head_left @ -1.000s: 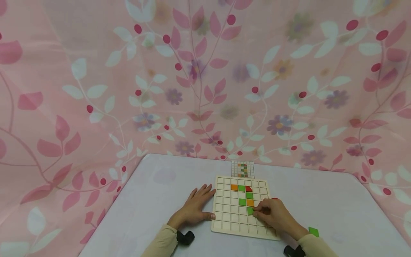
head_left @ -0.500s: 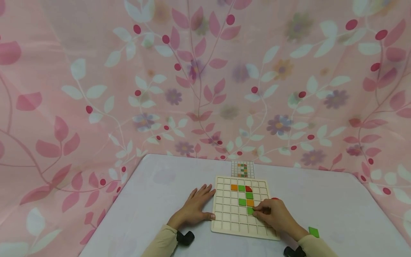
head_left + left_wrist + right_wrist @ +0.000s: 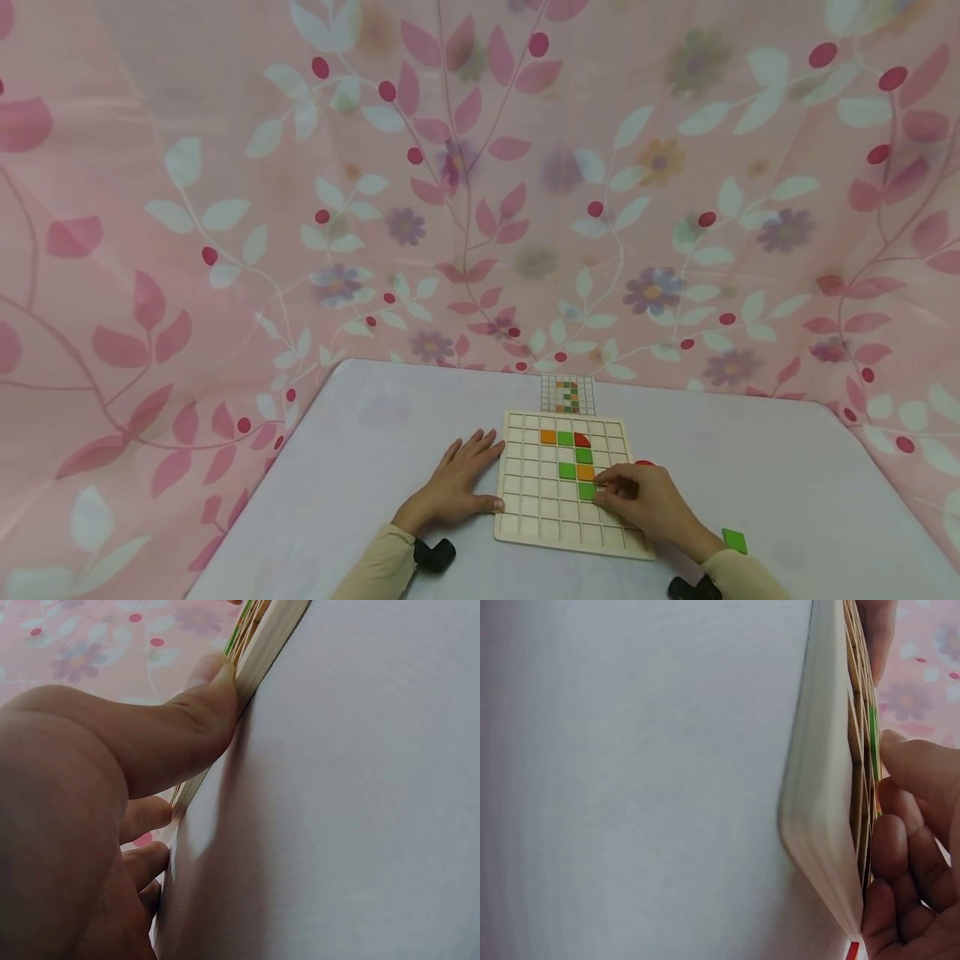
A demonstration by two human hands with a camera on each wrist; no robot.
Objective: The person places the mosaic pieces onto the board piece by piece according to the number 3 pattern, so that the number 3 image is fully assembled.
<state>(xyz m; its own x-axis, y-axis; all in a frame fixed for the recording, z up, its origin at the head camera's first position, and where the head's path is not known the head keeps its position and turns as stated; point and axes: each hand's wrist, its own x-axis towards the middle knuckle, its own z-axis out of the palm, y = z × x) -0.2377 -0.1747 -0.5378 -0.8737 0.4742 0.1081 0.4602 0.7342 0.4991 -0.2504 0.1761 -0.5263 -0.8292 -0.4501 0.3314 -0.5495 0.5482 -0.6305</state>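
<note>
A pale wooden grid board [image 3: 528,504] lies on the table, with green, orange and red tiles in some of its cells. My left hand [image 3: 457,485] rests at the board's left edge, fingers spread. In the left wrist view, its thumb [image 3: 199,724] presses the wooden rim. My right hand [image 3: 645,500] is over the board's right side, its thumb and index fingertips at the right edge of the lowest green tile [image 3: 587,492]. That tile lies in its cell. In the right wrist view, the thumb touches close by a green tile edge [image 3: 874,742], other fingers bent along the board.
A small card [image 3: 567,395] with a printed grid pattern lies behind the board. One loose green tile [image 3: 734,541] lies beside the right forearm. A red piece [image 3: 643,462] shows partly behind the right hand. A pink floral curtain [image 3: 480,208] hangs behind the white table [image 3: 405,417].
The right thumb and index finger have drawn slightly apart and back from the lowest green tile, showing more of it. The left hand stays at the board's edge.
</note>
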